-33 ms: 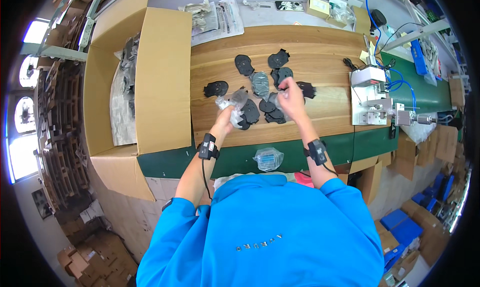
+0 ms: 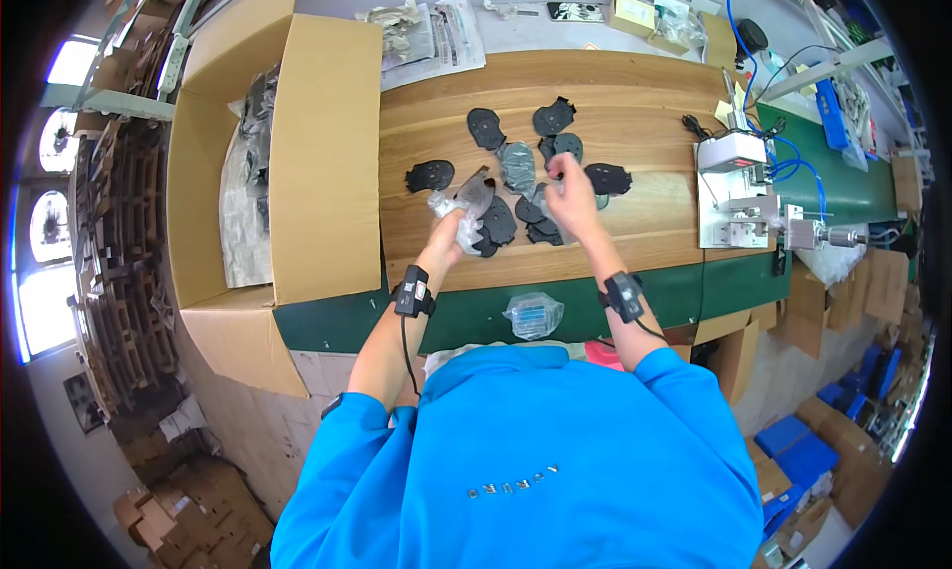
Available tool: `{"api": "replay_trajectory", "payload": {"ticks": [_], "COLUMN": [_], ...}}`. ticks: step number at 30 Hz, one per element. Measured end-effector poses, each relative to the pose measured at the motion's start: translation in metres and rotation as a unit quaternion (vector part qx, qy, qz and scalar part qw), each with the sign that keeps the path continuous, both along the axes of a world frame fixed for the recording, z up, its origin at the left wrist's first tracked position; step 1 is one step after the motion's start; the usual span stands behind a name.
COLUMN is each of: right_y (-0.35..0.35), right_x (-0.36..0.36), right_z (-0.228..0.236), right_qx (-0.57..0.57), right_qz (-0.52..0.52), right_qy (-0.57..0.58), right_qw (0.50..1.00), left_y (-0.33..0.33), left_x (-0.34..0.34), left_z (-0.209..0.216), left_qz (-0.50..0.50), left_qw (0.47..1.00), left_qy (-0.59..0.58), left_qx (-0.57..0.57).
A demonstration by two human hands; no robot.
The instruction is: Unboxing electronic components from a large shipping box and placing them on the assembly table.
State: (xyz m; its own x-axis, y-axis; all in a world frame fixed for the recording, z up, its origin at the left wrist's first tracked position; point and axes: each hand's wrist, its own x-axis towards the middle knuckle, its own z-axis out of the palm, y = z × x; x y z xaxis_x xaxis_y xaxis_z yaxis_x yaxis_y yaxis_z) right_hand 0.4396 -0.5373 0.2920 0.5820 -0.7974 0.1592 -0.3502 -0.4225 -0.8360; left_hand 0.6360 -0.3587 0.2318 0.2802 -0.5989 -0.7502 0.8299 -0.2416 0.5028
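Note:
My left hand (image 2: 448, 236) is closed on a crumpled clear plastic bag (image 2: 472, 194), at the left of a loose group of flat black plastic parts. A black part (image 2: 498, 220) lies right beside that bag. My right hand (image 2: 575, 198) is curled shut over the group's right side; what its fingers hold, if anything, is hidden. Below its fingers are more black parts (image 2: 541, 228), partly covered. Between my hands lies a part in clear wrap (image 2: 517, 168). Other bare black parts (image 2: 429, 175) are spread around, one of them (image 2: 608, 178) right of my right hand.
A large open cardboard box (image 2: 325, 163) with wrapped dark parts stands at the left. On the right is a small white-and-metal bench device (image 2: 739, 187) with blue hoses. A bagged blue item (image 2: 534, 315) lies at the green front edge. Papers (image 2: 436, 44) lie at the back.
My right hand has shifted slightly left, uncovering more of the black part on the right. My left hand stays in place, and the bag at its fingers looks a little more spread.

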Motion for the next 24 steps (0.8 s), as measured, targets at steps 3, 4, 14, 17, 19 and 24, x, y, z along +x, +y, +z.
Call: {"api": "replay_trajectory", "payload": {"ticks": [3, 4, 14, 17, 19, 24], "right_y": [0.021, 0.025, 0.015, 0.015, 0.02, 0.02], "right_x": [0.031, 0.039, 0.044, 0.04, 0.038, 0.022], "right_z": [-0.011, -0.028, -0.086, -0.053, -0.025, -0.014], "right_qx": [0.032, 0.013, -0.053, -0.022, 0.048, 0.091], "right_qz": [-0.001, -0.006, -0.064, -0.1, -0.132, -0.219], "right_qy": [0.158, 0.198, 0.195, 0.038, -0.087, -0.091], "right_qw": [0.987, 0.98, 0.977, 0.994, 0.986, 0.967], "left_y": [0.02, 0.026, 0.088, 0.108, 0.115, 0.083], "left_x": [0.014, 0.019, 0.014, 0.006, 0.002, -0.027], "left_z": [-0.002, -0.002, 0.113, 0.098, 0.084, 0.107], "left_qz": [-0.034, -0.057, -0.078, -0.069, -0.067, 0.032], "left_qw": [0.997, 0.994, 0.996, 0.997, 0.997, 0.992], "left_qy": [0.055, 0.076, 0.023, -0.006, -0.048, -0.092], "left_qx": [-0.037, -0.053, 0.026, 0.017, -0.006, -0.082]}}
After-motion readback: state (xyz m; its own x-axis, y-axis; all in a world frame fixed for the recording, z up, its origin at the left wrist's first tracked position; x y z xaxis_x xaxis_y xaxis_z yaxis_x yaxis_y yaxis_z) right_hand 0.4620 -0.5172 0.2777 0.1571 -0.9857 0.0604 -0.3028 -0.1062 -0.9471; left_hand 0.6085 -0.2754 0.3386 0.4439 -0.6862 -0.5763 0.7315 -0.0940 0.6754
